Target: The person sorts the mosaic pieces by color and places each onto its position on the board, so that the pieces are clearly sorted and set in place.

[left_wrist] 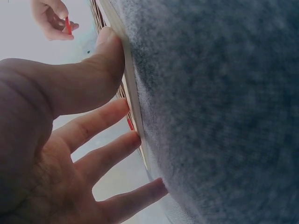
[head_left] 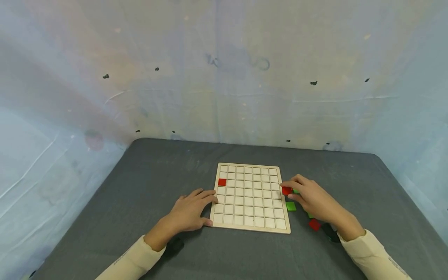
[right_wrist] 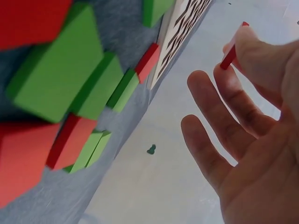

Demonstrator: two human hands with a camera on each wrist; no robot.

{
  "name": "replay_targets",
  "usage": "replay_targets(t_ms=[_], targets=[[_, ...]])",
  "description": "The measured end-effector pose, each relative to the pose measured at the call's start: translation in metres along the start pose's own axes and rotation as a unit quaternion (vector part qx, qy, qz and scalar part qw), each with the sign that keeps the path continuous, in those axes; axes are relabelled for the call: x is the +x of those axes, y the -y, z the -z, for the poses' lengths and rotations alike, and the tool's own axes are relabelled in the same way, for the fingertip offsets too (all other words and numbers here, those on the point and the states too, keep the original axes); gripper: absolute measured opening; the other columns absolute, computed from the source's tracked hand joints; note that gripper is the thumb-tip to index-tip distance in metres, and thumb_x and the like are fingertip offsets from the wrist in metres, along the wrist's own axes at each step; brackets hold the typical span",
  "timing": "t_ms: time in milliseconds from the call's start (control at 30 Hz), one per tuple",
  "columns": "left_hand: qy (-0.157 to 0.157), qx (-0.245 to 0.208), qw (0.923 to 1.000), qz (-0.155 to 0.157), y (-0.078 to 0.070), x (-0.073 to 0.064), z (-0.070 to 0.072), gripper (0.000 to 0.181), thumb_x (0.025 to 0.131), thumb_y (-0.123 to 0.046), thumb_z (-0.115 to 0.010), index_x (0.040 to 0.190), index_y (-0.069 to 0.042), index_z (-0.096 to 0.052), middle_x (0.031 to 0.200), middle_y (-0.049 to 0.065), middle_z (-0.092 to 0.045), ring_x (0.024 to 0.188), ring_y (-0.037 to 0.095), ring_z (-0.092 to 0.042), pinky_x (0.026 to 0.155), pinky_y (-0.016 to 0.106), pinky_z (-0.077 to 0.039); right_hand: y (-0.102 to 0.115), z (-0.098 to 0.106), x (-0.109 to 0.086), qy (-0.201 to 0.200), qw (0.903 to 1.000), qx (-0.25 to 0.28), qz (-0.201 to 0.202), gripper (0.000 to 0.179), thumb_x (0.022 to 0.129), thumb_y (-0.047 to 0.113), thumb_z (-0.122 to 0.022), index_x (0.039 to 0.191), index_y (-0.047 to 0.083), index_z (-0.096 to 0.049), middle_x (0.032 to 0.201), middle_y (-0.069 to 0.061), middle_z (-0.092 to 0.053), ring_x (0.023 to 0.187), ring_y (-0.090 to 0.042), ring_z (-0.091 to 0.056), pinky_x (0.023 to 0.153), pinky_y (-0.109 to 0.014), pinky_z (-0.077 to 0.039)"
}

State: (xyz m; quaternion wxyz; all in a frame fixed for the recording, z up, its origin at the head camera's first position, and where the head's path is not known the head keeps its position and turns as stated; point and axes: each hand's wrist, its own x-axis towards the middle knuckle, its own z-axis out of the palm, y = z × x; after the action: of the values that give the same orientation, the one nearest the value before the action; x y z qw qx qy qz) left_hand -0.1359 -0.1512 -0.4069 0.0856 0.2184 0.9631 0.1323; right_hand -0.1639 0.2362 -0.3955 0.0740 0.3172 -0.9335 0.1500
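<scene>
A pale wooden board (head_left: 287,225) with a grid of square recesses lies on the dark table. One red tile (head_left: 222,182) sits in a recess near its left side. My left hand (head_left: 191,210) rests at the board's left edge, fingers spread and fingertips against the rim, thumb by the near corner. Beyond the right edge, my right hand (head_left: 313,196) pinches a red square tile (right_wrist: 229,57) between thumb and fingertip, the other fingers loosely extended. In the right wrist view, green tiles (right_wrist: 58,70) and red tiles (right_wrist: 72,140) lie close to this hand.
A green tile (head_left: 291,206) lies against the board's right edge, and a red tile (head_left: 314,224) is nearer my right wrist. Several more tiles are partly hidden under that hand. Pale sheeting (head_left: 224,97) hangs behind the table (head_left: 168,163) and along both sides.
</scene>
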Motion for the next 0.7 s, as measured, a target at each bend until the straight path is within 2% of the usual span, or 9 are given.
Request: replay_targets(t_ms=[233,467,700], targets=[[0.000,-0.001,1.0000,0.003,0.000,0.000,0.001,0.058,0.079,-0.037,-0.084,0.132,-0.029,-0.061,0.156,-0.005,-0.044,0.145,0.034,-0.038,0.101,0.071,-0.039,0.007,0.000,0.014,0.004,0.9999,0.011,0.008,0.034,0.094,0.014,-0.069,0.128,0.012,-0.066,0.113,0.001,-0.061,0.077,-0.001,-0.051,0.066,-0.021,-0.044],[0.004,0.001,1.0000,0.007,0.001,0.002,0.000,0.058,0.079,-0.038,-0.083,0.132,-0.030,-0.061,0.156,-0.007,-0.043,0.146,0.034,-0.037,0.102,0.070,-0.038,0.015,-0.003,0.027,0.005,0.9994,0.005,0.033,0.032,0.094,0.013,-0.069,0.126,0.011,-0.066,0.113,-0.001,-0.061,0.077,-0.004,-0.053,0.065,-0.021,-0.046],[0.011,-0.003,0.9999,0.009,0.000,0.001,-0.001,0.058,0.079,-0.039,-0.083,0.132,-0.031,-0.060,0.156,-0.007,-0.042,0.147,0.034,-0.036,0.103,0.070,-0.037,0.021,-0.005,0.034,0.016,0.9994,0.007,0.030,0.033,0.093,0.015,-0.071,0.126,0.012,-0.066,0.111,0.000,-0.061,0.081,-0.008,-0.057,0.069,-0.023,-0.049]])
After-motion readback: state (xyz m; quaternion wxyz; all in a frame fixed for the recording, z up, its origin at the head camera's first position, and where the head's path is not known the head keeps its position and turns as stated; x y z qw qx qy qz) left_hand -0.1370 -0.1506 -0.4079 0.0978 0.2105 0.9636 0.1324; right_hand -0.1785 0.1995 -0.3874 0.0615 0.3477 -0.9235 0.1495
